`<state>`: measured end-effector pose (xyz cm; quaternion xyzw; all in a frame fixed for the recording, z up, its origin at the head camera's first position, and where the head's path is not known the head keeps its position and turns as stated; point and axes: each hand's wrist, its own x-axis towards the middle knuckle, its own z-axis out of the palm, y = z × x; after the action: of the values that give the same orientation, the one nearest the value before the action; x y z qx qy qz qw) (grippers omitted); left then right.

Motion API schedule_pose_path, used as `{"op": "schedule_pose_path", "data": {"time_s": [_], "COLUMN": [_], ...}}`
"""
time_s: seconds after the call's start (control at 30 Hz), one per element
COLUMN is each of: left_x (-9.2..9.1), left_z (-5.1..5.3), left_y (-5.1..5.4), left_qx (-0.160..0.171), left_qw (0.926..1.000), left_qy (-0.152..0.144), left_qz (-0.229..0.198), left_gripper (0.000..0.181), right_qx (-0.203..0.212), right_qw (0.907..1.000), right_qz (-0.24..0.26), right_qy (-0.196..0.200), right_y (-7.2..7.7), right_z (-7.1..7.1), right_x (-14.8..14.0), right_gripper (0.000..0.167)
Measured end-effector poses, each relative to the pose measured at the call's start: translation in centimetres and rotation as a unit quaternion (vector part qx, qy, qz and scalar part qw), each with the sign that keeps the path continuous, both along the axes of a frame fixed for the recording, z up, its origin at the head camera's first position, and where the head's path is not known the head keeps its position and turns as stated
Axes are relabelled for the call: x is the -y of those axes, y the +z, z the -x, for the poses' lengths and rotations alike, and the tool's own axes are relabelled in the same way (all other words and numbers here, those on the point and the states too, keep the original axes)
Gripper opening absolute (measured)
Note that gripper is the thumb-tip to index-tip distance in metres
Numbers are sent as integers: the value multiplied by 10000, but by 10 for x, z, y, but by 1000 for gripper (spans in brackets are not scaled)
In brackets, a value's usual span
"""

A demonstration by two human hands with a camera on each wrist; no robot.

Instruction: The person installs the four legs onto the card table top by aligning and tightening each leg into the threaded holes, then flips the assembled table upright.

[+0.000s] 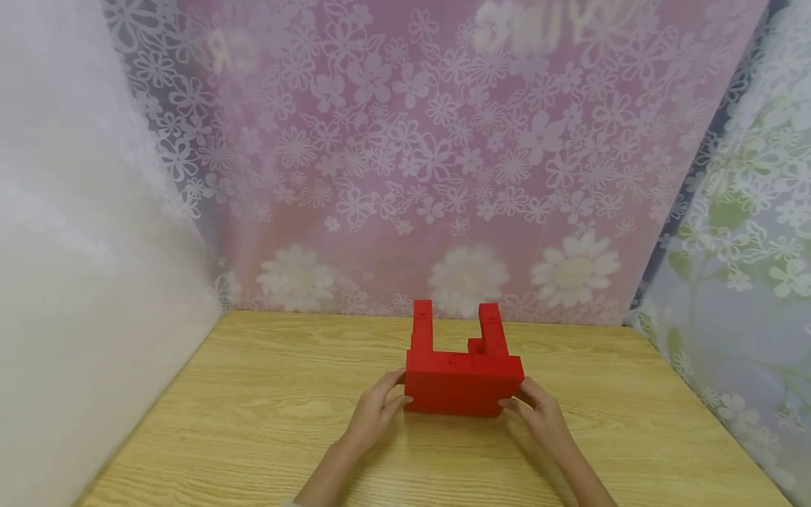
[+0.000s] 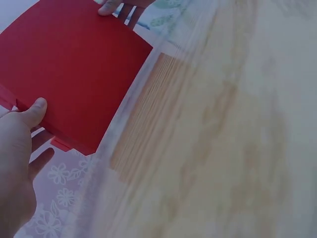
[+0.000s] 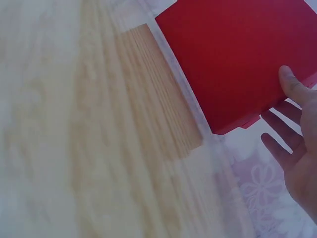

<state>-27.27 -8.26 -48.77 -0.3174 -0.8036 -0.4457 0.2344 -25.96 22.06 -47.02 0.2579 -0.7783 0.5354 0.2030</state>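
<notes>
A red box-like piece (image 1: pixel 462 393) is held up above the table. Its broad flat face is toward me, and two long narrow arms stick out from its far side, with a small red block beside the right one. My left hand (image 1: pixel 370 415) grips its left edge; in the left wrist view that thumb (image 2: pixel 37 110) lies on the flat face with fingers behind the edge. On the right edge, my right hand (image 1: pixel 541 415) pinches it likewise, its thumb (image 3: pixel 289 79) on the face in the right wrist view. What kind of thing it is, I cannot tell.
A wood-grain table (image 1: pixel 285 401) lies under the hands. Behind it hangs a pink flowered curtain (image 1: pixel 393 155). A pale sheet (image 1: pixel 95 211) closes off the left side, and a flowered sheet (image 1: pixel 747 282) the right.
</notes>
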Motion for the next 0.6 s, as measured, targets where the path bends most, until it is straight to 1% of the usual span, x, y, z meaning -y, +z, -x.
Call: {"op": "schedule_pose_path", "data": {"time_s": [0.07,0.1,0.2,0.3,0.37,0.43,0.53,0.6], "left_x": [0,1,3,4,4,4,3,3], "left_z": [-2,-3,-8,-14,-18,-23,-33,-40], "left_y": [2,3,8,13,19,25,39,47], "left_qx": [199,287,743,1287,1602,1768,1894,1939], "left_qw": [9996,9992,9952,9864,9797,9758,9737,9733], "left_qy": [-130,-196,-449,-719,-827,-871,-854,-853], "left_qz": [-124,-180,-454,-726,-875,-948,-936,-882], "left_gripper": [49,49,48,51,52,51,49,48], "right_qx": [69,132,483,925,1125,1307,1599,1766], "right_qw": [9998,9997,9988,9955,9933,9912,9871,9840], "right_qz": [121,131,76,-139,-210,-189,56,196], "right_qy": [140,137,42,-158,-145,-74,89,108], "right_y": [4,6,13,21,26,30,33,35], "right_z": [-3,-4,-8,-12,-14,-15,-16,-17], "right_x": [1,1,2,2,1,2,3,4], "right_gripper": [29,28,27,31,34,36,39,40]}}
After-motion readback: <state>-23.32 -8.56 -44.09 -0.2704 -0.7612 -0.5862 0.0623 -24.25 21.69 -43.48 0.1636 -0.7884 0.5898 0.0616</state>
